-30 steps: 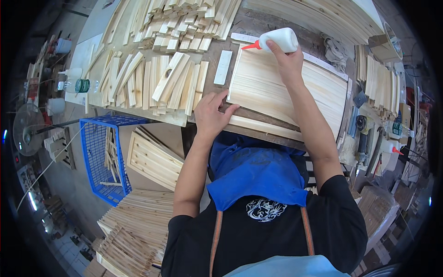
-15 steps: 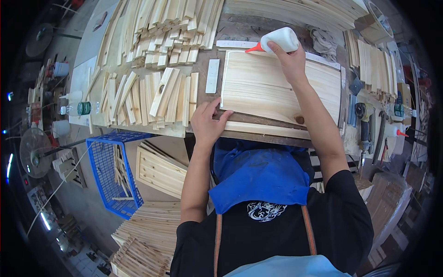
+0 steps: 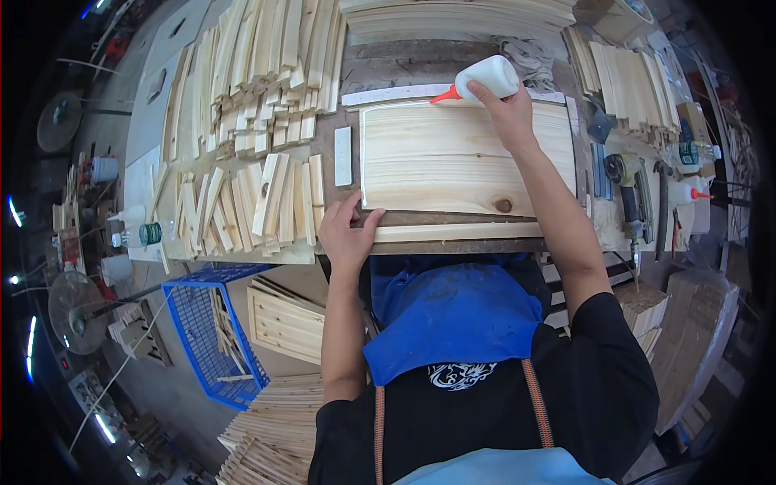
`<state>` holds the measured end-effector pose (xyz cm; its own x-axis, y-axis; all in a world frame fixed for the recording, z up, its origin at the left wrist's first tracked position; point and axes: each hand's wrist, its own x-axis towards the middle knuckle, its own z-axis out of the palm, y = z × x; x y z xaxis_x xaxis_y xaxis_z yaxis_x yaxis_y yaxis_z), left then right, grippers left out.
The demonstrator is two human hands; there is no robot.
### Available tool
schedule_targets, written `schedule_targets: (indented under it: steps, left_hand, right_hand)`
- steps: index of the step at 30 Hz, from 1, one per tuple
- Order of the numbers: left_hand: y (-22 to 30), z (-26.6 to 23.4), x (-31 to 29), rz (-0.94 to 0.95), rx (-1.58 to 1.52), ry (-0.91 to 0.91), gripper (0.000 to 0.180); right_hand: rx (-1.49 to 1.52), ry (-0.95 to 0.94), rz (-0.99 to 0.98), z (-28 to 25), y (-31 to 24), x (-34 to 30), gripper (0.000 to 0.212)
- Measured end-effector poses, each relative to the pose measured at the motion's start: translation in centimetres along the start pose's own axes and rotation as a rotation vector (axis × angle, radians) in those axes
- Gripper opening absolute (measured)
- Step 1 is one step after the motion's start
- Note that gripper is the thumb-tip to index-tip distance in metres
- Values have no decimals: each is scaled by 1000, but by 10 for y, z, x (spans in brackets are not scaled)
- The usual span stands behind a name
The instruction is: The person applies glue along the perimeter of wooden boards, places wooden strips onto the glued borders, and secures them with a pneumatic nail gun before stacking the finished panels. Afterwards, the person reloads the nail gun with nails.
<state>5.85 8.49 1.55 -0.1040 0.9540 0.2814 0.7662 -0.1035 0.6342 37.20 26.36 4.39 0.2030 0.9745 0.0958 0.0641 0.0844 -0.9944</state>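
Note:
A pale wooden board (image 3: 461, 162) lies flat on the worktable. My right hand (image 3: 508, 113) is wrapped round a white glue bottle (image 3: 491, 77), tilted so its red nozzle (image 3: 445, 95) points left and down at the board's far edge. A white line of glue (image 3: 364, 158) runs along the board's left edge and part of the far edge. At the near left corner, my left hand (image 3: 347, 236) rests with thumb and fingers apart, fingertips by the corner. A narrow wood strip (image 3: 453, 233) lies along the table's near edge, and a short pale strip (image 3: 343, 156) left of the board.
Stacked wood strips (image 3: 271, 73) and loose shorter ones (image 3: 234, 202) cover the table's left side. On the right are more strips (image 3: 634, 85), a power tool (image 3: 624, 174) and another red-tipped bottle (image 3: 683, 193). A crumpled cloth (image 3: 525, 61) lies beyond the board. A blue crate (image 3: 190, 323) stands below left.
The bottle's nozzle has moved right along the board's far edge, and the glue line there is longer. My left hand stays at the near left corner. The whole view has shifted slightly.

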Motion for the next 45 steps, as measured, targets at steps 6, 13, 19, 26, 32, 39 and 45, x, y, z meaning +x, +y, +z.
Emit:
schedule_targets:
  steps: [6,13,19,26,32,39,45]
  left_hand:
    - [7,6,2,-22,-13,-14,49]
    - [18,15,3,-18,18,-12,48]
    - [29,19,3,-61,40,-34,48]
    - [36,25,1,-44,12,-15,46]
    - [40,33,-1,-27,14,-19,46]
    - [41,38,-2,-27,32,-16,48]
    - [38,38,-2,-40,34,-29,47]
  right_hand:
    - [-6,69,-4,-36,5,8,44]
    - [-36,94,-29,-87,8,15,44]
    - [-79,131,-74,-126,9,16,49]
    - [-52,210,-75,-163,5,15,43]
    - [-66,283,-112,-207,16,19,50]
    - [-142,372,-92,-251,11,21,51]
    - [-216,525,-111,-271,13,18,49]
